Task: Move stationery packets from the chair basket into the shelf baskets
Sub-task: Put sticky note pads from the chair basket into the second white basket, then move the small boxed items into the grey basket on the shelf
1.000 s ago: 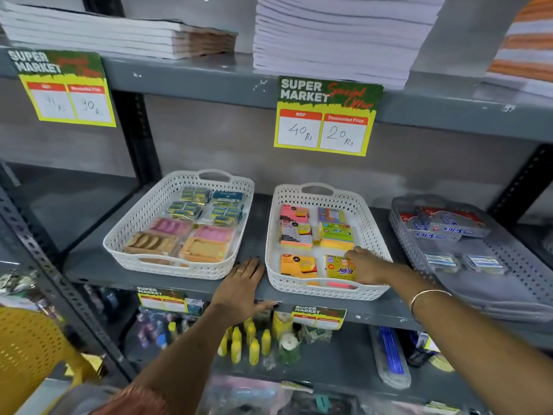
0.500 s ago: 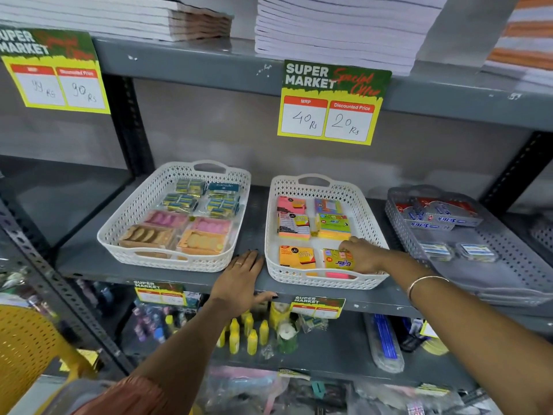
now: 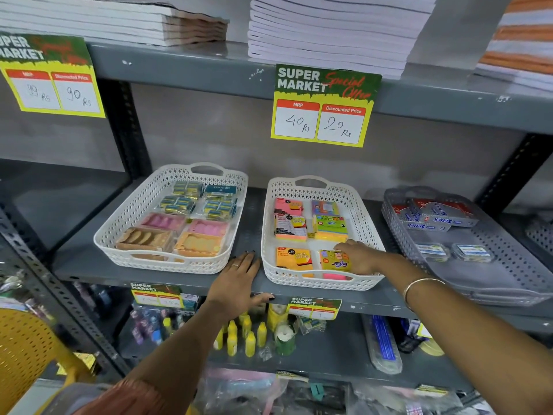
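Observation:
Two white lattice baskets stand on the grey middle shelf. The left basket [image 3: 125,232] holds several eraser and sharpener packets. The middle basket [image 3: 366,226] holds sticky-note packets. My right hand [image 3: 360,256] reaches into its front right corner, fingers resting on a yellow sticky-note packet [image 3: 333,261] that lies flat there. My left hand [image 3: 236,283] lies palm down and spread on the shelf edge between the two baskets, holding nothing. A yellow perforated chair [image 3: 21,351] shows at the lower left; its basket is out of sight.
A grey basket [image 3: 508,265] with glue-stick packs sits at the right. Stacks of notebooks [image 3: 329,28] fill the shelf above, with price cards hanging from its edge. The shelf below holds small yellow bottles [image 3: 245,336] and pens. A slotted steel upright [image 3: 59,298] runs diagonally at left.
The view has moved closer to the shelf. My right hand has slid slightly along the yellow packet in the basket's front corner. My left hand stays on the shelf edge.

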